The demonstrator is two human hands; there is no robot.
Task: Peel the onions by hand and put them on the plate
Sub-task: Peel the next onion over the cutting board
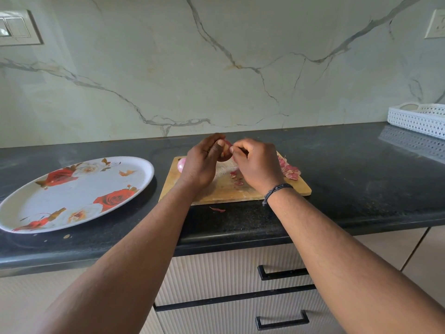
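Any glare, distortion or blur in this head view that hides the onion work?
Head view: wide-angle bending curves the countertop edge; soft even light, only faint sheen on the plate; sharp overall. The onion is mostly hidden by the left hand and right hand, not by glare.
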